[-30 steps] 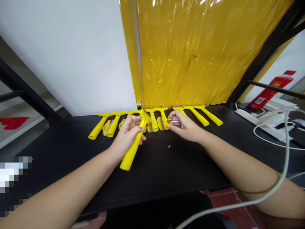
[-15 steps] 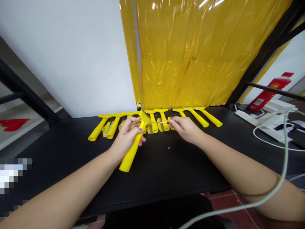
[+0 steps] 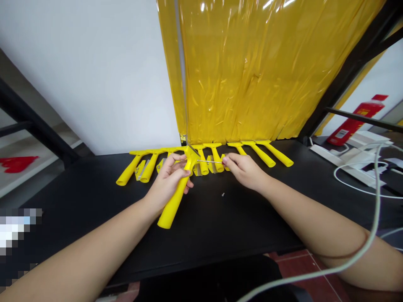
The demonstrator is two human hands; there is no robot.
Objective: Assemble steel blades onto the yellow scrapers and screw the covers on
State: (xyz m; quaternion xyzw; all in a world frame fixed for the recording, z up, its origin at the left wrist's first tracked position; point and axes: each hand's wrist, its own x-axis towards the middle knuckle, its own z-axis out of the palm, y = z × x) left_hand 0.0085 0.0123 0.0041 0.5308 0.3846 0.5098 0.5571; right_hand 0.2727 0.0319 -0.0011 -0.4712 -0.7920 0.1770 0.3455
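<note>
My left hand [image 3: 171,176] is closed around a yellow scraper [image 3: 174,201], its hollow handle pointing down towards me and its blade end [image 3: 192,151] tilted up. In my right hand [image 3: 244,170] is a screwdriver [image 3: 209,161], pinched near its red handle, which my fingers mostly hide. The thin metal shaft runs level to the left, its tip at the scraper's head; whether it sits in a screw I cannot tell. A small screw [image 3: 223,194] lies on the black table below my right hand.
Several yellow scrapers [image 3: 264,154] lie in a row along the back of the black table [image 3: 220,235], with small yellow pieces among them. At right are a red bottle [image 3: 355,119], white boxes and a pale cable [image 3: 376,201] looping over my right forearm.
Almost nothing differs. The scraper's handle end has dipped very slightly, and the screwdriver stays at its head.
</note>
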